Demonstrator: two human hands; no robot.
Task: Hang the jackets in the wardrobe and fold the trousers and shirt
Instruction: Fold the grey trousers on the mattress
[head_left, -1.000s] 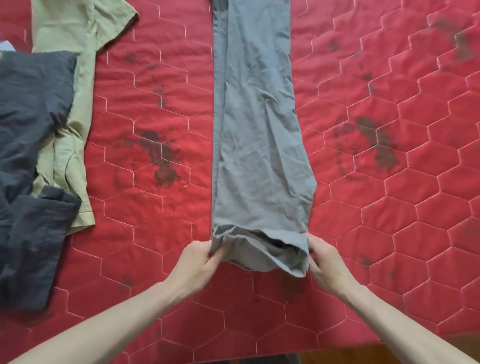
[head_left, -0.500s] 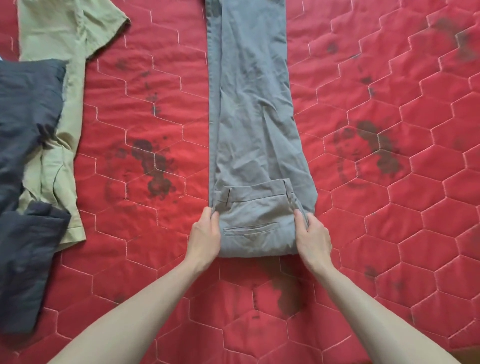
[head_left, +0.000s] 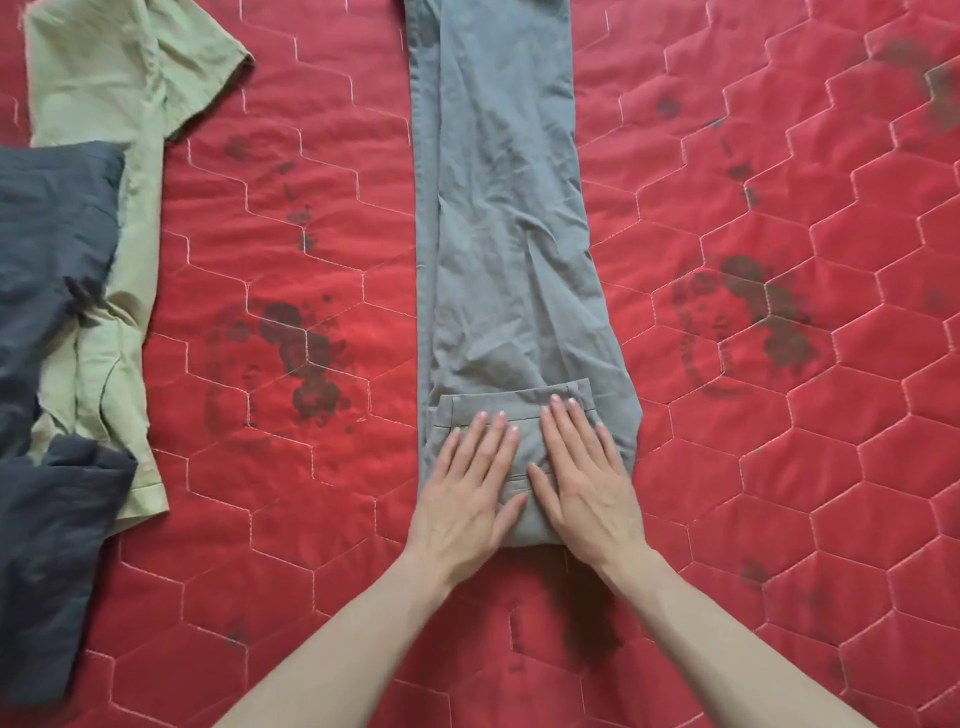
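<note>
At the left edge of the frame a dark navy garment (head_left: 47, 364) lies crumpled, cut off by the border, so its kind cannot be told. It overlaps a pale green shirt (head_left: 114, 104) that reaches the upper left corner, one short sleeve spread toward the centre and its collar end out of view. Both lie on a red quilted bedcover (head_left: 779, 467) stitched in hexagons and marked with dark blotches (no container of any sort shows in the frame).

Down the middle of the frame lie the grey trousers (head_left: 504, 208), legs laid together and running off the top edge, so the hems are unseen. Their waistband end is folded up over the legs at lower centre, with a welt pocket partly showing between the hands. The left hand (head_left: 467, 493) and right hand (head_left: 587, 478) rest side by side on that fold, palms down, fingers stretched out flat, gripping nothing. Both forearms enter from the bottom edge.
</note>
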